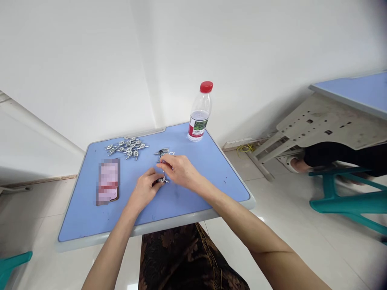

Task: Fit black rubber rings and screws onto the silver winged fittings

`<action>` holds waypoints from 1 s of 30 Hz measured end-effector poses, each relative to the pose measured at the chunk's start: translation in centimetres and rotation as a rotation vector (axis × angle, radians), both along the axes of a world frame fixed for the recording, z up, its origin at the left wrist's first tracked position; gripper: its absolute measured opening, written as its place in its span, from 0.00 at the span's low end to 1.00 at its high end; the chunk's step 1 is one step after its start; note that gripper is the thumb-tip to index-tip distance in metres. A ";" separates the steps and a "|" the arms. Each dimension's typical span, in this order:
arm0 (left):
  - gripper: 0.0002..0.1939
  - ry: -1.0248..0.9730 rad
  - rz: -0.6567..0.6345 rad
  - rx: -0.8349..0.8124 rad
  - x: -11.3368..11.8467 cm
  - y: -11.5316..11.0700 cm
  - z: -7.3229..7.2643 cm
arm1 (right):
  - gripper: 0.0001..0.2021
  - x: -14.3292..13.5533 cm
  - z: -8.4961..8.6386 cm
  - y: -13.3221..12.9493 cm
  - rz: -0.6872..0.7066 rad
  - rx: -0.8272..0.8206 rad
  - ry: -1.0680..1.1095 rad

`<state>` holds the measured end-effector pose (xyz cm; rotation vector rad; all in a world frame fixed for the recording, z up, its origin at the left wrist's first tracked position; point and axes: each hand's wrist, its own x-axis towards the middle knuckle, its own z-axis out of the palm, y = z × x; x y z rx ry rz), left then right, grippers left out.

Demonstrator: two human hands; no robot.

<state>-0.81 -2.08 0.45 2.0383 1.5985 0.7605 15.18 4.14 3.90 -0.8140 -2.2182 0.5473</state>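
Near the middle of the blue table, my left hand point(145, 188) pinches a small silver metal fitting point(163, 180) low against the tabletop. Directly above it, my right hand point(178, 169) has its fingertips closed on a thin-shafted tool point(164, 175) that looks like a small screwdriver. The shaft points down to the fitting; most of the handle is hidden by the fingers. Just beyond my right hand lie a few more small metal parts point(161, 152), partly covered by it. A pile of several similar silver fittings point(128, 147) is at the back left.
A phone point(108, 181) lies on the left of the blue table point(193, 205). At the back right corner stands a clear bottle with a red cap point(200, 114). A white wall is behind. To the right are another desk point(347, 96), a teal stool point(338, 201) and a person's leg.
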 end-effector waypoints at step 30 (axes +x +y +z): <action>0.09 0.014 -0.003 0.020 0.1 -0.1 0.2 | 0.11 0.6 -0.4 0.0 -0.098 0.080 -0.046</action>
